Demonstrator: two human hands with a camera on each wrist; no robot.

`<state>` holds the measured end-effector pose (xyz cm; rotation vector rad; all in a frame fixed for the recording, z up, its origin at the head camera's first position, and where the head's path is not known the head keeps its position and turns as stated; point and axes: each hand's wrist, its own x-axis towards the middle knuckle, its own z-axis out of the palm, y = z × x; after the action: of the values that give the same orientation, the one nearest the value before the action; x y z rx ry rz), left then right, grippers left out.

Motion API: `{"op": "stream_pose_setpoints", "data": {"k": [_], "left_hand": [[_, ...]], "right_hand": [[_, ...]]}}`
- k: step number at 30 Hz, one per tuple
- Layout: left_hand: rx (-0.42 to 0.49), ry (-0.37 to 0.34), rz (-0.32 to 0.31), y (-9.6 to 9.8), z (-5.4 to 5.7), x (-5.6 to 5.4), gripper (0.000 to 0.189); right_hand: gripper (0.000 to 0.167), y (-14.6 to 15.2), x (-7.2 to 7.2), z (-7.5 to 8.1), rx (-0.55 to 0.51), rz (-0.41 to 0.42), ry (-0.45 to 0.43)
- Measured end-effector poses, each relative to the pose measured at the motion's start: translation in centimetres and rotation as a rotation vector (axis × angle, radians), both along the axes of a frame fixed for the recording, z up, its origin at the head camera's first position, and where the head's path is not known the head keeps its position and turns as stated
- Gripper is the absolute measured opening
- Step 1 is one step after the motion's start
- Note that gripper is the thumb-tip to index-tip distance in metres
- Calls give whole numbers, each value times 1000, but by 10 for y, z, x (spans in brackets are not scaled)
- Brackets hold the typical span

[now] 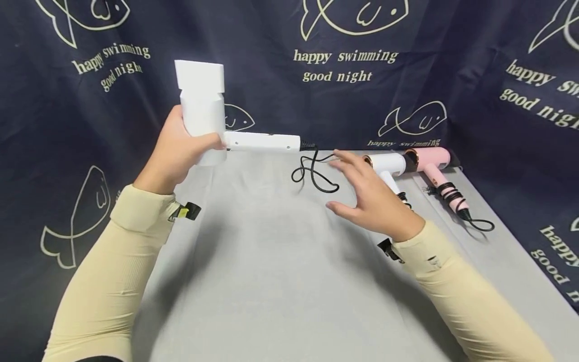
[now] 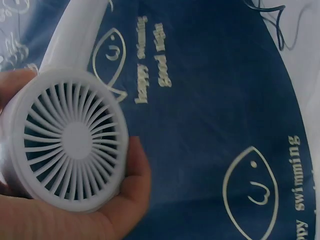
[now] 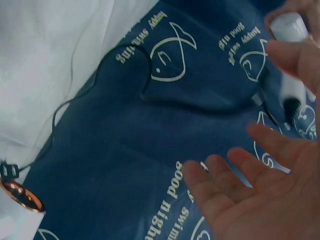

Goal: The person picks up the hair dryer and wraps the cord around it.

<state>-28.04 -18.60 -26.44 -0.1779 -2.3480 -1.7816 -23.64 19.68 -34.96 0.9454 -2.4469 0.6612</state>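
Observation:
My left hand [image 1: 169,151] grips a white hair dryer [image 1: 203,113] round its barrel, thumb across the front. Its flat nozzle points up and its handle [image 1: 264,142] sticks out to the right. In the left wrist view, the dryer's round slotted grille [image 2: 77,142] faces the camera, with fingers and thumb around it. A black cord [image 1: 329,188] hangs in loops from the handle's end. My right hand [image 1: 375,198] is held over the table with fingers spread, fingertips close to the cord. In the right wrist view the cord [image 3: 200,107] runs to a plug [image 3: 9,170].
At the back right of the grey-white table [image 1: 289,281] lie a second white hair dryer [image 1: 392,163], partly behind my right hand, and a pink hair dryer [image 1: 431,158], cord wound round its handle. A dark blue curtain [image 1: 271,30] with fish prints surrounds the table's back and sides.

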Motion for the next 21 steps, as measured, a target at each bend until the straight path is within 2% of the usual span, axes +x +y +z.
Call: {"op": "stream_pose_setpoints", "data": {"k": [4,7,9,12,16,21], "left_hand": [[140,82,-1,9,5,8,72],[232,141,3,13,5,11,74],[251,172,7,16,4,12,78],[222,208,13,19,0,15,82],[125,266,31,24,-6,22,82],[46,334,50,30,-8,31,80]], "right_hand": [[42,-7,5,-8,-16,18,19],[35,-12,12,-13,-63,59,81],[35,-16,17,-13,-68,94,114],[34,-23,24,-12,-44,137,155],[34,-28,32,-8,-7,188,193],[32,-28,37,3,-9,248,289]]}}
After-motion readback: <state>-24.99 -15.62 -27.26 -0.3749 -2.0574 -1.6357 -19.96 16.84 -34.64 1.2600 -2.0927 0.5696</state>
